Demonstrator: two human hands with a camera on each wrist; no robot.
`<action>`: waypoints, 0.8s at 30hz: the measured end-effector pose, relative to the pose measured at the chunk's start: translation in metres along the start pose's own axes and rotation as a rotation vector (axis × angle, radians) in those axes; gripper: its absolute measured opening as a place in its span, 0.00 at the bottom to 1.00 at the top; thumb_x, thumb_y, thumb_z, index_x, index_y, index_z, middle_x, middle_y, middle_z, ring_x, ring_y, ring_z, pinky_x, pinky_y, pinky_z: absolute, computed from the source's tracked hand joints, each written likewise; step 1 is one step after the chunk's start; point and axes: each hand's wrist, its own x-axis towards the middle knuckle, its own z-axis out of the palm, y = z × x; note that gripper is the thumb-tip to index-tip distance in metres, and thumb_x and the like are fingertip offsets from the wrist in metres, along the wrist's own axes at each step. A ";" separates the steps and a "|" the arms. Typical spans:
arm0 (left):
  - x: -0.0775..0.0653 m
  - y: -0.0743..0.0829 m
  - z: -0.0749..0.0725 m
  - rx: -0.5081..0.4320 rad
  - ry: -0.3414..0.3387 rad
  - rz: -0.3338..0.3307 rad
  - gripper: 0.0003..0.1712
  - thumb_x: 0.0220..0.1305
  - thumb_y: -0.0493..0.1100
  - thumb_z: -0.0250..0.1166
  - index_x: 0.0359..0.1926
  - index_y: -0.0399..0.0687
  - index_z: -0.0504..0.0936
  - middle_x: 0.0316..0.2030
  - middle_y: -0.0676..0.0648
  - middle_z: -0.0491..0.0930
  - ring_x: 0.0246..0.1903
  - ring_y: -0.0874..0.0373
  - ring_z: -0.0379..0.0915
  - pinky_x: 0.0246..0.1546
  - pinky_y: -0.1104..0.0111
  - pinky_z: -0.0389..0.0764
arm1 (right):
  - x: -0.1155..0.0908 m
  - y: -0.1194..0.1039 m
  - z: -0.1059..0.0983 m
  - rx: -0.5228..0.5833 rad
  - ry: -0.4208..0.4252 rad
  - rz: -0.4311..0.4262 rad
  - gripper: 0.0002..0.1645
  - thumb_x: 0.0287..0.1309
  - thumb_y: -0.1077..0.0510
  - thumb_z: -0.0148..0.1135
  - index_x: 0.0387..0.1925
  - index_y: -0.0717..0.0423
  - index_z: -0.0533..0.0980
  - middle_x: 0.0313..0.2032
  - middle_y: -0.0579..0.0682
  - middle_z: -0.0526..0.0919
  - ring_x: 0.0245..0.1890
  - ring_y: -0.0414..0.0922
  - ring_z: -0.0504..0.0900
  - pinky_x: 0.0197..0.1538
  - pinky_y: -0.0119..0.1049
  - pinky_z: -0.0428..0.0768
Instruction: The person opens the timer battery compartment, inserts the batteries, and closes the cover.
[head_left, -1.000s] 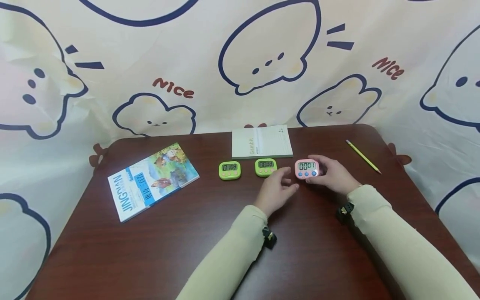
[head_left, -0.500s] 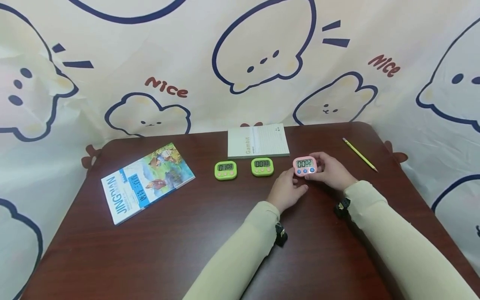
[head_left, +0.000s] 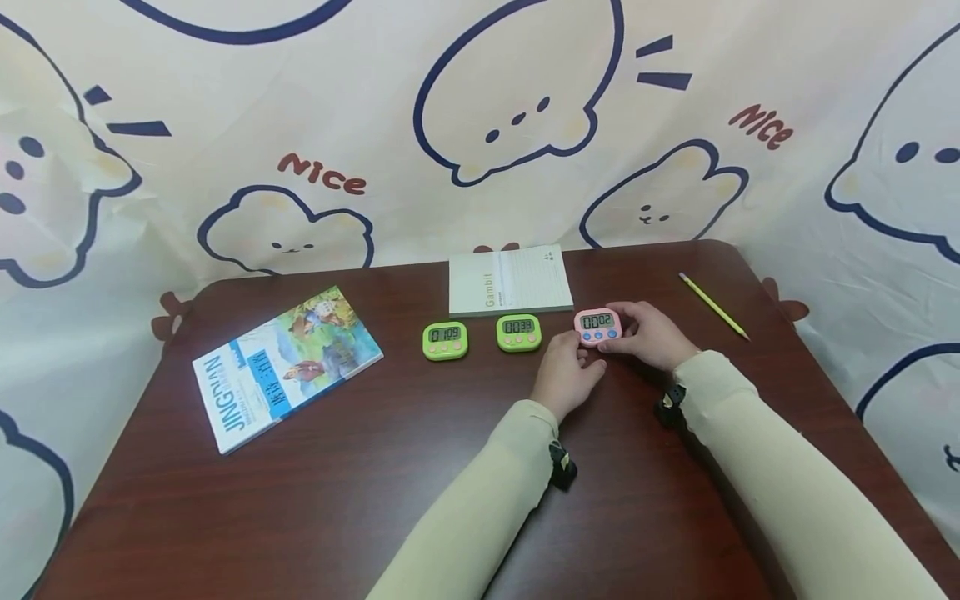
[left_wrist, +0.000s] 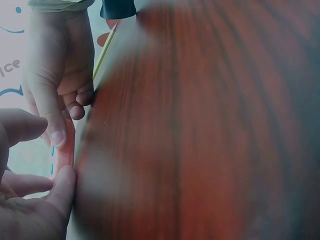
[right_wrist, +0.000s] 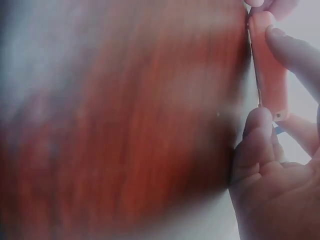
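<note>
A pink digital timer point(head_left: 597, 327) with blue buttons stands near the middle right of the table, display facing the head camera. My right hand point(head_left: 651, 336) grips its right side, thumb low on the front edge. In the right wrist view, the fingers point(right_wrist: 257, 125) close around the near end of the pink timer point(right_wrist: 272, 65). My left hand point(head_left: 567, 377) has its fingertips at the timer's lower left edge, its thumb apart from it. Two green timers, one in the middle point(head_left: 519, 333) and one farther left point(head_left: 446, 342), line up beside the pink one.
Behind the timers lies a pale notebook point(head_left: 510, 281) at the table's back edge. A colourful book point(head_left: 288, 367) rests at the left, and a yellow-green pencil point(head_left: 714, 306) at the right. A patterned curtain point(head_left: 420, 208) surrounds the dark wooden table point(head_left: 315, 500).
My left hand has moved right, away from the middle green timer, to the pink timer's left edge. The pink timer has shifted slightly left in my right hand. Displays have counted up.
</note>
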 end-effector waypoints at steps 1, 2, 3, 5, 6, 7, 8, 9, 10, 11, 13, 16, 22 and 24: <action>0.000 0.000 0.000 -0.005 0.001 -0.002 0.34 0.67 0.46 0.68 0.69 0.38 0.70 0.60 0.45 0.71 0.50 0.61 0.75 0.52 0.71 0.79 | 0.000 -0.001 0.000 -0.004 -0.002 -0.001 0.42 0.55 0.56 0.76 0.68 0.63 0.68 0.51 0.60 0.76 0.41 0.53 0.74 0.45 0.43 0.76; 0.000 0.000 0.000 -0.011 0.002 -0.005 0.34 0.67 0.46 0.68 0.69 0.38 0.69 0.61 0.44 0.71 0.50 0.61 0.75 0.52 0.71 0.79 | 0.001 -0.001 0.000 -0.009 -0.004 0.000 0.42 0.55 0.56 0.76 0.68 0.63 0.68 0.51 0.60 0.76 0.41 0.53 0.74 0.46 0.43 0.76; 0.000 -0.001 0.001 -0.013 0.002 -0.007 0.34 0.68 0.45 0.68 0.70 0.38 0.69 0.62 0.44 0.70 0.51 0.61 0.75 0.53 0.71 0.79 | 0.001 -0.002 0.000 -0.012 -0.008 0.005 0.42 0.55 0.55 0.76 0.68 0.63 0.68 0.51 0.60 0.76 0.41 0.53 0.73 0.46 0.43 0.75; 0.000 0.000 0.001 -0.019 0.001 -0.012 0.35 0.68 0.45 0.67 0.70 0.38 0.68 0.64 0.44 0.69 0.52 0.61 0.75 0.53 0.71 0.79 | 0.002 -0.003 0.000 -0.021 -0.017 0.010 0.43 0.55 0.55 0.76 0.69 0.63 0.68 0.51 0.60 0.76 0.42 0.53 0.73 0.46 0.43 0.74; 0.001 0.000 0.001 -0.023 0.001 -0.015 0.35 0.68 0.45 0.67 0.71 0.38 0.68 0.65 0.44 0.68 0.52 0.61 0.75 0.54 0.70 0.79 | 0.002 -0.004 0.000 -0.026 -0.023 0.011 0.43 0.56 0.54 0.75 0.69 0.63 0.68 0.51 0.60 0.76 0.42 0.53 0.72 0.46 0.43 0.74; 0.001 0.000 0.001 -0.026 0.000 -0.017 0.35 0.68 0.45 0.67 0.71 0.38 0.67 0.65 0.44 0.68 0.53 0.60 0.75 0.54 0.70 0.79 | 0.002 -0.005 0.000 -0.032 -0.029 0.014 0.43 0.56 0.54 0.75 0.69 0.63 0.67 0.52 0.61 0.76 0.42 0.53 0.72 0.45 0.43 0.74; 0.001 0.000 0.001 -0.026 -0.002 -0.019 0.36 0.68 0.46 0.67 0.72 0.38 0.66 0.66 0.44 0.67 0.53 0.60 0.75 0.54 0.70 0.78 | 0.002 -0.005 0.000 -0.039 -0.035 0.019 0.43 0.57 0.53 0.75 0.69 0.64 0.67 0.52 0.61 0.75 0.42 0.53 0.72 0.45 0.42 0.74; 0.001 0.000 0.001 -0.028 -0.003 -0.022 0.36 0.68 0.46 0.67 0.72 0.39 0.66 0.67 0.44 0.66 0.53 0.60 0.75 0.55 0.70 0.78 | 0.002 -0.006 -0.001 -0.046 -0.041 0.021 0.44 0.57 0.53 0.74 0.70 0.64 0.67 0.53 0.62 0.75 0.42 0.53 0.72 0.45 0.42 0.74; 0.001 0.000 0.002 -0.030 -0.004 -0.025 0.37 0.68 0.46 0.67 0.72 0.39 0.66 0.67 0.44 0.66 0.54 0.60 0.75 0.55 0.70 0.78 | 0.002 -0.007 -0.001 -0.055 -0.046 0.024 0.44 0.57 0.53 0.74 0.70 0.64 0.66 0.53 0.62 0.75 0.42 0.53 0.72 0.45 0.42 0.74; 0.002 0.000 0.002 -0.033 -0.006 -0.025 0.37 0.68 0.46 0.67 0.73 0.39 0.65 0.68 0.43 0.65 0.54 0.60 0.75 0.55 0.70 0.78 | 0.002 -0.007 -0.002 -0.059 -0.052 0.027 0.44 0.58 0.53 0.73 0.70 0.65 0.65 0.53 0.63 0.75 0.42 0.53 0.72 0.44 0.42 0.74; 0.002 0.000 0.002 -0.036 -0.011 -0.028 0.37 0.68 0.46 0.67 0.73 0.39 0.64 0.69 0.43 0.65 0.55 0.60 0.74 0.56 0.70 0.78 | 0.002 -0.007 -0.002 -0.070 -0.060 0.026 0.45 0.59 0.54 0.73 0.71 0.65 0.64 0.52 0.63 0.75 0.42 0.53 0.71 0.44 0.42 0.74; 0.001 0.000 0.002 -0.045 -0.014 -0.029 0.38 0.68 0.45 0.67 0.74 0.39 0.64 0.69 0.43 0.64 0.55 0.59 0.74 0.56 0.69 0.78 | 0.002 -0.007 -0.002 -0.070 -0.061 0.022 0.45 0.59 0.54 0.73 0.71 0.66 0.63 0.52 0.63 0.75 0.43 0.53 0.72 0.45 0.43 0.74; 0.001 0.000 0.002 -0.061 -0.007 -0.021 0.38 0.68 0.44 0.67 0.73 0.38 0.64 0.69 0.43 0.64 0.55 0.60 0.74 0.55 0.71 0.78 | 0.001 -0.008 -0.002 -0.034 -0.044 0.022 0.43 0.58 0.53 0.74 0.69 0.66 0.66 0.54 0.63 0.76 0.44 0.55 0.74 0.49 0.45 0.76; 0.001 0.000 0.002 -0.069 -0.002 -0.016 0.37 0.68 0.43 0.67 0.73 0.38 0.64 0.68 0.43 0.65 0.55 0.59 0.74 0.54 0.71 0.78 | 0.001 -0.009 -0.002 -0.035 -0.042 0.027 0.43 0.58 0.53 0.73 0.69 0.65 0.66 0.55 0.64 0.75 0.44 0.55 0.73 0.49 0.46 0.76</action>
